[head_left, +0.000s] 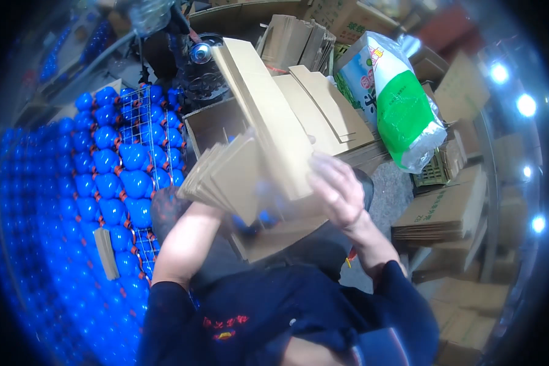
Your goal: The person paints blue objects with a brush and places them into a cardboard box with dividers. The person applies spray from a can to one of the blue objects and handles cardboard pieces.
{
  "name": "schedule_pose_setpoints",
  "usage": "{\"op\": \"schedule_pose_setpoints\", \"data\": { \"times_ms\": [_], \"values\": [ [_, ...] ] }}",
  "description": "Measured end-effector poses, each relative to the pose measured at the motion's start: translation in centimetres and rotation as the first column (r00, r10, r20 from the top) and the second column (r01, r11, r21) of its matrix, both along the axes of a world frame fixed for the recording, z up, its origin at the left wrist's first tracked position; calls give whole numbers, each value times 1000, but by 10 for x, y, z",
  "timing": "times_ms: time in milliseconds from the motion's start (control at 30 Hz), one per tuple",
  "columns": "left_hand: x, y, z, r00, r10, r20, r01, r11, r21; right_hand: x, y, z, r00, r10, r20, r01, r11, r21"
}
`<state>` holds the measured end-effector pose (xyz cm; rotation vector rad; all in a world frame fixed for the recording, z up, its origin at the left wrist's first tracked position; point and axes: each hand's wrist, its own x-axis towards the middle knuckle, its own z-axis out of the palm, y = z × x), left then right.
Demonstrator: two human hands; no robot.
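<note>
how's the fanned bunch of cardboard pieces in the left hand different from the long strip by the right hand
The fanned bunch of cardboard pieces is several short pieces spread like cards; the long cardboard strip reads as a single long piece.
The bunch sits low by the left hand, which it mostly hides; the strip rises steeply up and away from the right hand.
The bunch is blurred; the strip looks sharper.
Both are plain brown cardboard.

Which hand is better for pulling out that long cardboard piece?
Probably the right hand: it already rests on the long cardboard strip. The left hand is hidden behind the fan of cardboard strips it seems to hold.
</note>
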<state>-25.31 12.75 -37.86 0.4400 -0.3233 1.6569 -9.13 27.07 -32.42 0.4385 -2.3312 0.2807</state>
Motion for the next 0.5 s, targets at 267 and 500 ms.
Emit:
{"op": "schedule_pose_setpoints", "data": {
  "times_ms": [267,500],
  "values": [
    [58,-110,-27,637,5,-771,-661,517,-543,30,-62,-42,882,85,463,323,607,-726],
    [118,-200,-28,590,-50,-806,-777,236,-584,-25,-35,-77,668,397,629,576,258,-775]
  ]
}}
